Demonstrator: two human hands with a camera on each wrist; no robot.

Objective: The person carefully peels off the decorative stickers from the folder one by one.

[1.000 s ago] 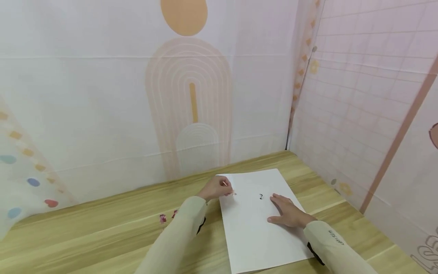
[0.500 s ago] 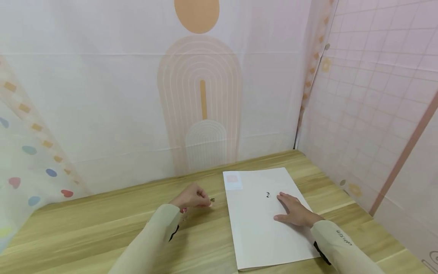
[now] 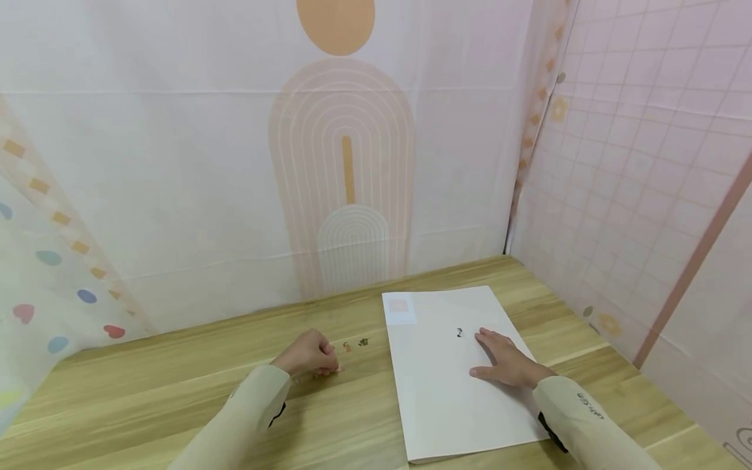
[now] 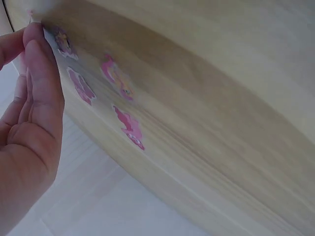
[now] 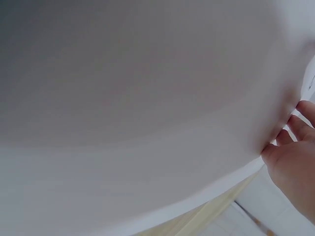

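My left hand (image 3: 307, 353) is low over the wooden table, left of a large white pad (image 3: 440, 411). In the left wrist view, the thumb and index fingertips pinch a tiny pinkish sticker (image 4: 30, 15), mostly hidden by the fingers. Close by on the table lie a pink character sticker (image 4: 130, 129), a purplish-pink sticker (image 4: 81, 86) and a pink-and-yellow sticker (image 4: 117, 78). Farther right are an orange sticker (image 3: 346, 346) and a dark greenish sticker (image 3: 363, 342). With fingers spread, my right hand (image 3: 505, 362) rests on the pad, beside a small black-and-white sticker (image 3: 460, 333).
A pale label with a pink square (image 3: 399, 308) is at the pad's upper left corner. Printed white cloth (image 3: 205, 196) hangs behind the wooden table (image 3: 176, 391), and a pink-grid cloth (image 3: 634, 196) hangs along its right side.
My left hand has moved left from the pad's edge to the stickers on the table. The pad's corner label and two table stickers now show. My right hand stays on the pad.
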